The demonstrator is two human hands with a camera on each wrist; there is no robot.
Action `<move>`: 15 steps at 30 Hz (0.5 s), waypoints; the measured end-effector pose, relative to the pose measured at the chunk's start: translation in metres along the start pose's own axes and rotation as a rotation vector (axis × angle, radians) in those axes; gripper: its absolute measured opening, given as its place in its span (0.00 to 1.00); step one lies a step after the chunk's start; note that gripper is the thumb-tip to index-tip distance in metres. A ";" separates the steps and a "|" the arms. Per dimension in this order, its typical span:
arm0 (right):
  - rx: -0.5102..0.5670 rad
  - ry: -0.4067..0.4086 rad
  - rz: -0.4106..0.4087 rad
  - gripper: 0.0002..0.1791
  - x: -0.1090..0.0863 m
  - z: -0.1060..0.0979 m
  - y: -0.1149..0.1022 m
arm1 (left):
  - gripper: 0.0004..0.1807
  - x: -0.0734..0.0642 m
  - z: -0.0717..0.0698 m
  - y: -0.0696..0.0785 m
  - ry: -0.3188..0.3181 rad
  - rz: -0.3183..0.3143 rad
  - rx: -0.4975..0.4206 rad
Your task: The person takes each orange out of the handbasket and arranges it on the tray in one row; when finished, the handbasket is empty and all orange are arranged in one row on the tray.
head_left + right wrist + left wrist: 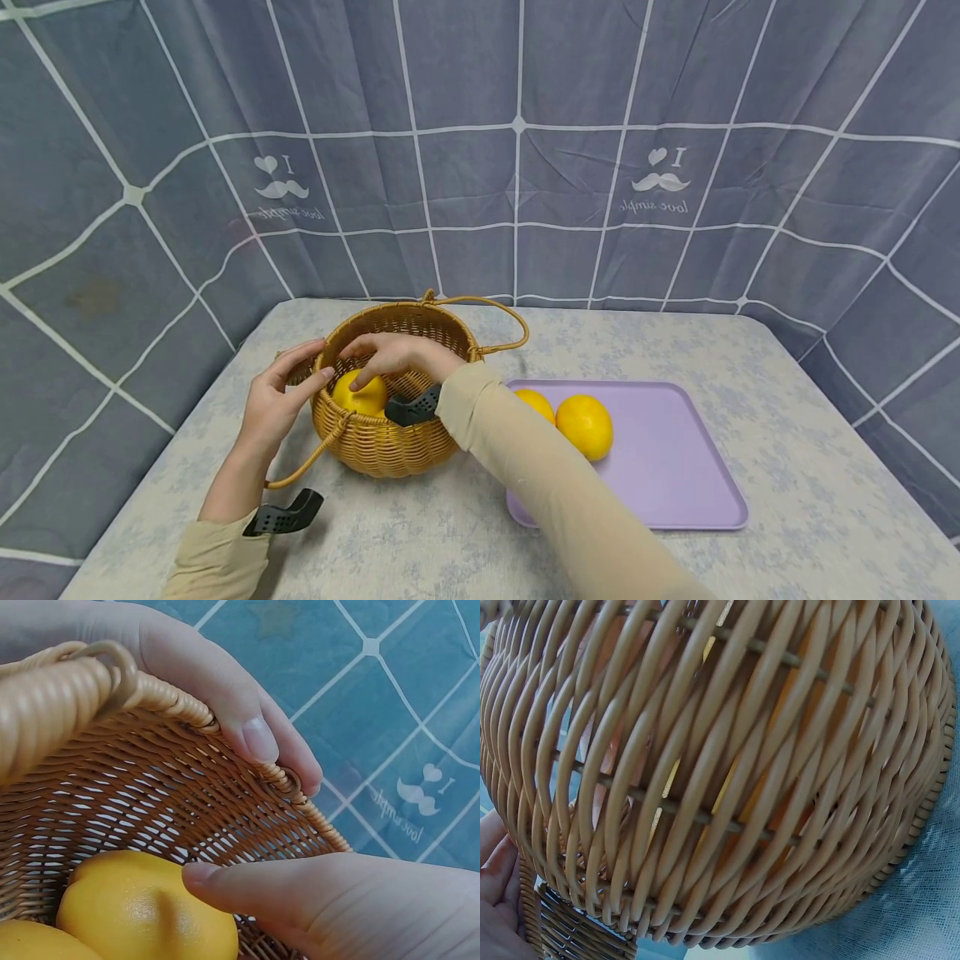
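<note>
A round wicker basket (397, 446) stands on the left part of the table. My left hand (273, 400) grips its left rim, with the thumb over the edge and the fingers outside. Inside the basket lies an orange (142, 907), yellow and smooth, with part of a second orange (37, 943) beside it. My right hand (397, 354) reaches into the basket above the first orange, fingers extended towards the left wall. Its thumb (247, 885) lies over the fruit's edge; its other fingers are mostly hidden in the right wrist view. Woven strands fill the left wrist view.
To the right lies a purple tray (667, 467) bearing an orange (585, 427) and another orange (534, 402) partly behind my right sleeve. One basket handle (517, 321) sticks out to the right, the other hangs front left. A grey checked curtain (570, 183) surrounds the table (420, 533).
</note>
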State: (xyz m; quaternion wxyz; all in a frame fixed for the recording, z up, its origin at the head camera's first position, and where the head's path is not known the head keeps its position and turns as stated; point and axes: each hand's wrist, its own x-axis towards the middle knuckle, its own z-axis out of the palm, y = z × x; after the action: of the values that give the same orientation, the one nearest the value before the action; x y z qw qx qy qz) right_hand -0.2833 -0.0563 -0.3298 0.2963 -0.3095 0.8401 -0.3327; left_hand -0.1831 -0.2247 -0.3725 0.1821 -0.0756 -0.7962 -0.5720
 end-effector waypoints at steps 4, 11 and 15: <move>0.015 -0.036 0.013 0.35 0.001 0.000 0.000 | 0.26 0.000 0.000 0.000 0.000 0.004 0.005; -0.024 -0.071 -0.007 0.33 0.000 0.000 0.000 | 0.26 0.000 0.000 0.000 -0.002 -0.003 0.006; -0.021 -0.077 0.025 0.32 -0.002 0.001 -0.001 | 0.26 -0.001 0.000 0.000 -0.002 -0.018 0.014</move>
State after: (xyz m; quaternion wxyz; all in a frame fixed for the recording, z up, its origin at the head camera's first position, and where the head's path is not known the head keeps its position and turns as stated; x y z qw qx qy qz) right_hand -0.2811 -0.0560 -0.3292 0.3294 -0.3146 0.8354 -0.3077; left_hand -0.1825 -0.2244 -0.3725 0.1764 -0.0676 -0.8012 -0.5678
